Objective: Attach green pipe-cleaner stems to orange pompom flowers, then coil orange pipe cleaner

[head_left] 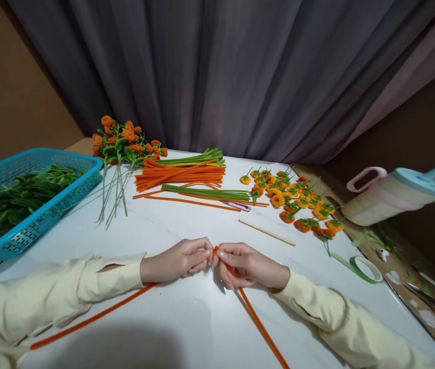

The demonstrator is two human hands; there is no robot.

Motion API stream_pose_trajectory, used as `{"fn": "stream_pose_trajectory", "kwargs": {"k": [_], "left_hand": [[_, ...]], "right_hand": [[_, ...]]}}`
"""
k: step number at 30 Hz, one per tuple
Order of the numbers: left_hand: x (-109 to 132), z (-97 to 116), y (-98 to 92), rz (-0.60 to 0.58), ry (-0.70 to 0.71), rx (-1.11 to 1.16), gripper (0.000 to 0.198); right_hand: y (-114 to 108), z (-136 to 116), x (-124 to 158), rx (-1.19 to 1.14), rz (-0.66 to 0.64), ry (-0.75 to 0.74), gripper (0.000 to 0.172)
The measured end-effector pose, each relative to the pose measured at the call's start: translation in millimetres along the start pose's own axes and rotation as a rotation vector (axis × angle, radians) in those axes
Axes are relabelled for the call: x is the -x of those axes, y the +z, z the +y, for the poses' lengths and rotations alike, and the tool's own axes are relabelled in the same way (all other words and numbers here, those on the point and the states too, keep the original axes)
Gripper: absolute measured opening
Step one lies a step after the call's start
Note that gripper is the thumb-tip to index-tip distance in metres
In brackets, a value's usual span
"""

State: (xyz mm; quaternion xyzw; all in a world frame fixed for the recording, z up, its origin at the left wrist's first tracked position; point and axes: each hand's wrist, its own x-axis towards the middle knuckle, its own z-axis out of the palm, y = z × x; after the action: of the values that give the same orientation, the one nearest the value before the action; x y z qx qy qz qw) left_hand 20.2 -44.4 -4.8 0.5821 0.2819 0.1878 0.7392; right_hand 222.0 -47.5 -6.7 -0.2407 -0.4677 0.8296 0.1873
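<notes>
My left hand (186, 258) and my right hand (248, 264) meet over the white table, fingertips pinched together. Between them is the middle of some orange pipe cleaners (258, 320), bunched into a small knot at the fingertips. One length runs out under my left wrist toward the lower left; another trails from my right hand to the bottom edge. How they are twisted is hidden by the fingers. Beyond my hands lies a thin wooden stick (267, 232). Farther back sit a pile of orange pipe cleaners (179, 175) and a bundle of green ones (205, 192).
A blue basket (48, 205) of green leaves stands at left. Finished orange flowers (129, 136) lie at the back left, yellow and orange flower heads (277, 199) at right. A tumbler (398, 197), green tape roll (366, 269) and pink snips (236, 206) are also around.
</notes>
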Motion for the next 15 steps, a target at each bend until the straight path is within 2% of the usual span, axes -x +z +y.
{"fn": "stream_pose_trajectory", "kwargs": {"k": [9,15], "left_hand": [[0.1,0.8,1.7,0.106,0.085,-0.223,0.027],[0.2,-0.1,1.9,0.140,0.083,-0.213,0.029]], "right_hand": [[2.1,1.9,-3.3,0.011,0.007,0.007,0.023],[4.1,5.5,-6.5,-0.037,0.023,-0.020,0.023]]}}
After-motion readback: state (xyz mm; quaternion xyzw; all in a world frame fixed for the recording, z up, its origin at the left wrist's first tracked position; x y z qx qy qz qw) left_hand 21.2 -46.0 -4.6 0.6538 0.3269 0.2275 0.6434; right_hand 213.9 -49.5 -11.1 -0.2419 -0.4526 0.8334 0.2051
